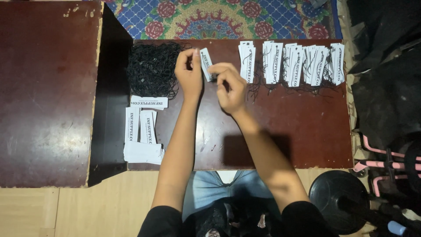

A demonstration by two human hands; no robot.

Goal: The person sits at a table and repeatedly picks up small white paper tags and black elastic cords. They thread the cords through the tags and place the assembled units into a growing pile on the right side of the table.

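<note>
Both my hands meet over the far middle of a dark brown table (298,127). My left hand (188,72) pinches a small white paper tag (205,61) by its upper end. My right hand (229,85) grips the tag's lower end with its fingertips, and a thin black string seems to be between them. A tangled heap of black strings (151,68) lies just left of my left hand. Rows of white tags with black strings attached (291,63) stand along the far edge to the right.
Stacks of plain white tags (142,131) lie at the table's left edge. A second, larger brown table (44,92) sits to the left. A patterned blue rug (219,17) lies beyond. Black bags (386,83), a black round weight (335,199) and pink tubing (379,153) are on the right.
</note>
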